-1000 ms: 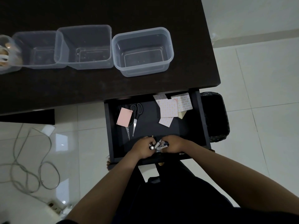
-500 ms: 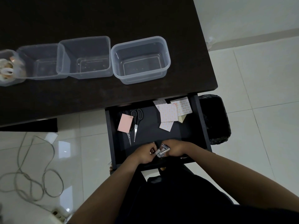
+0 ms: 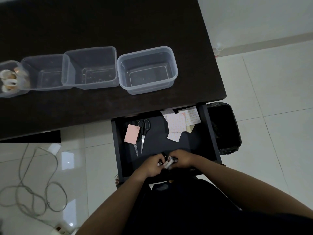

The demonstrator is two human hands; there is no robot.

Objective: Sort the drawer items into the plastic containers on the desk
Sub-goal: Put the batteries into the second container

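My head has tipped, so the row of containers on the bench [image 3: 101, 107] now sits lower in view, and more of the far-left container with the tape rolls [image 3: 8, 78] shows. In the drawer [image 3: 210, 133], my left hand [image 3: 153, 165] and right hand [image 3: 183, 159] have gathered the batteries [image 3: 169, 162] closer together, bunched between my fingertips near its front edge.
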